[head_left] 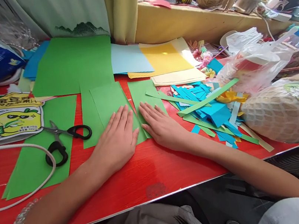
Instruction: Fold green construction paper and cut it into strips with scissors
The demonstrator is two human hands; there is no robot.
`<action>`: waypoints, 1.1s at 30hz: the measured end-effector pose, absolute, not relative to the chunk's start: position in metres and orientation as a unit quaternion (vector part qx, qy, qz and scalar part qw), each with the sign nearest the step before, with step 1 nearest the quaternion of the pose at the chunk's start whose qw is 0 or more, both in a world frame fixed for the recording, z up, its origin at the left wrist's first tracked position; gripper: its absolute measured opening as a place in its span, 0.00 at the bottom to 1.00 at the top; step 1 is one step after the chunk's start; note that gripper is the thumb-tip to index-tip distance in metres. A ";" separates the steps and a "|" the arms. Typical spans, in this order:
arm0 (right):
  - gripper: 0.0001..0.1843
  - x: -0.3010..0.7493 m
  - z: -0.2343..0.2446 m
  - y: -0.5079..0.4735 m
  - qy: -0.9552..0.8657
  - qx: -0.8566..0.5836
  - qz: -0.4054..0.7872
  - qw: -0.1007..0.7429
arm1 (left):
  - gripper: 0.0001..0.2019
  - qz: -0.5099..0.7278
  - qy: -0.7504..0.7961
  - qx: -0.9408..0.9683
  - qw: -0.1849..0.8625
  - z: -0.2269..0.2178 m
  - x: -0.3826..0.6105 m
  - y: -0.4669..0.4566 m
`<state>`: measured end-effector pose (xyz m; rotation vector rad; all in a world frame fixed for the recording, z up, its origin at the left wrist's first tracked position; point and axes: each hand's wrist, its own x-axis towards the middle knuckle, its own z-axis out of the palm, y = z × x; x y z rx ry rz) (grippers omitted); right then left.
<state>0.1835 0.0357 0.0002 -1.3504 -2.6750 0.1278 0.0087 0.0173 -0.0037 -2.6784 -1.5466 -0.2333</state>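
Note:
My left hand [119, 133] lies flat, fingers stretched out, on a piece of green paper [108, 99] near the middle of the red table [175, 170]. Another, narrower green piece [143, 90] is under my right hand [164, 124], whose fingers are also straight and flat. A thin red gap shows between the two pieces toward the top. Left of my left hand, scissors [57, 131] with black handles lie spread on stacked green sheets [72, 146]. Green paper strips [209, 97] and a heap of blue scraps [201, 100] lie beside my right hand.
A large green sheet [74, 63], light blue paper [130, 57] and yellow paper [168, 57] lie at the back. A white cable [44, 182] loops at left near a yellow pouch [10, 118]. A netted bag [284, 114] stands at right; clutter fills the ledge [180, 19].

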 end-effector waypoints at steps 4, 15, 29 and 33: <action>0.29 0.182 -0.004 0.034 -0.894 -0.445 0.033 0.047 | 0.29 -0.061 -0.499 -0.864 0.021 -0.009 0.009 0.017; 0.29 0.181 0.001 0.032 -0.886 -0.462 0.032 0.033 | 0.28 -0.068 -0.523 -0.849 0.021 -0.004 0.014 0.011; 0.29 0.185 0.002 0.031 -0.872 -0.486 0.043 0.024 | 0.29 -0.081 -0.530 -0.844 0.015 -0.005 0.013 0.009; 0.29 0.186 0.001 0.031 -0.872 -0.488 0.045 0.027 | 0.29 -0.078 -0.529 -0.845 0.015 -0.005 0.013 0.009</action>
